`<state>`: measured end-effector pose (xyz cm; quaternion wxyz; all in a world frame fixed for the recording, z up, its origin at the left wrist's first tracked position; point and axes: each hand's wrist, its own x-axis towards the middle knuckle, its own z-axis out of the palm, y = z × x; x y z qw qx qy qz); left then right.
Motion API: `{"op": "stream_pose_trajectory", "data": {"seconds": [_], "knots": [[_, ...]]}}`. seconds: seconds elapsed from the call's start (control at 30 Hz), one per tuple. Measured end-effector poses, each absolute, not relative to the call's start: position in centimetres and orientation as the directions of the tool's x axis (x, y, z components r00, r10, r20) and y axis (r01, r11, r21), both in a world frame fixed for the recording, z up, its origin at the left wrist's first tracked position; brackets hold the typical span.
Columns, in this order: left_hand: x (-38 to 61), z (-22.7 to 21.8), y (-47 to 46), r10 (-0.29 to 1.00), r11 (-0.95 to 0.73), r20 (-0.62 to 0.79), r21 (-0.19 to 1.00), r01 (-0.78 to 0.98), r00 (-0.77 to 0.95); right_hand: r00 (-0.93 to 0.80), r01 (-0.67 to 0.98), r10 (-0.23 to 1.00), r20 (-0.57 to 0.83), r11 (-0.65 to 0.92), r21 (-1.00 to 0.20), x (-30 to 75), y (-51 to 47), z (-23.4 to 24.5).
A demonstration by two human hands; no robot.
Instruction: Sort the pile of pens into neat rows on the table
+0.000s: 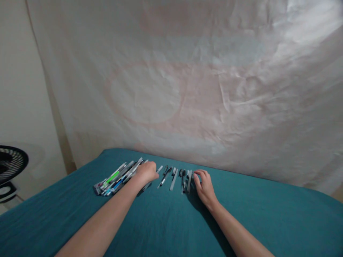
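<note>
My left hand (147, 172) is closed, its fingers curled down at the right side of a dense pile of pens (118, 180). What it grips is hidden behind the hand; a pale pen end (159, 169) pokes out just past the knuckles. The pile holds mostly clear and grey pens, with a bright green one (111, 177) and a blue one (118, 184). To the right, a dark-tipped pen (164, 177) and a clear one (174, 179) lie apart. My right hand (205, 185) rests with thumb and fingers apart beside a small group of pens (186, 181).
A teal cloth (160, 225) covers the bed-like surface. Behind it hangs a pale, wrinkled sheet (171, 89) with faint pink shapes. A black fan (12, 164) stands beyond the left edge, near a plain wall (26, 89).
</note>
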<state>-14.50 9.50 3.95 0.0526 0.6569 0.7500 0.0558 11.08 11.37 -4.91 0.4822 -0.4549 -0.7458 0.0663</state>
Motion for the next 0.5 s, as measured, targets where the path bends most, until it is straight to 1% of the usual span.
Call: {"op": "stream_pose_trajectory", "data": {"seconds": [0.07, 0.17, 0.27, 0.3, 0.33, 0.37, 0.4, 0.43, 0.5], "knots": [[-13.9, 4.4, 9.3, 0.995, 0.098, 0.01, 0.221, 0.97, -0.103, -0.038, 0.561, 0.76, 0.649, 0.554, -0.616, 11.4, 11.6, -4.8], [-12.3, 5.2, 8.7, 1.0, -0.011, 0.015, 0.363, 0.932, 0.006, 0.041, 0.434, 0.809, 0.586, 0.514, -0.74, 11.5, 11.3, -4.3], [-9.8, 5.3, 7.6, 0.988, -0.124, -0.015, 0.528, 0.84, 0.155, 0.009, 0.203, 0.889, 0.458, 0.447, -0.871, 11.2, 10.4, -3.1], [-8.9, 5.1, 7.2, 0.977, -0.147, -0.033, 0.612, 0.777, 0.21, -0.024, 0.103, 0.914, 0.404, 0.405, -0.909, 11.0, 10.0, -2.7], [-8.0, 4.7, 6.8, 0.953, -0.133, -0.066, 0.783, 0.608, 0.294, -0.064, 0.002, 0.934, 0.351, 0.351, -0.936, 10.9, 9.7, -2.4], [-7.1, 4.3, 6.4, 0.93, -0.071, -0.096, 0.899, 0.431, 0.355, -0.105, -0.089, 0.947, 0.303, 0.295, -0.951, 10.7, 9.5, -2.0], [-6.3, 3.7, 6.1, 0.912, 0.003, -0.118, 0.959, 0.283, 0.392, -0.14, -0.162, 0.954, 0.266, 0.243, -0.956, 10.6, 9.4, -1.8], [-5.6, 3.1, 5.8, 0.901, 0.073, -0.134, 0.984, 0.161, 0.411, -0.164, -0.211, 0.957, 0.241, 0.204, -0.956, 10.6, 9.3, -1.7], [-4.4, 1.9, 5.4, 0.89, 0.17, -0.157, 0.985, 0.009, 0.428, -0.184, -0.243, 0.96, 0.21, 0.163, -0.956, 10.5, 9.3, -1.6]]}}
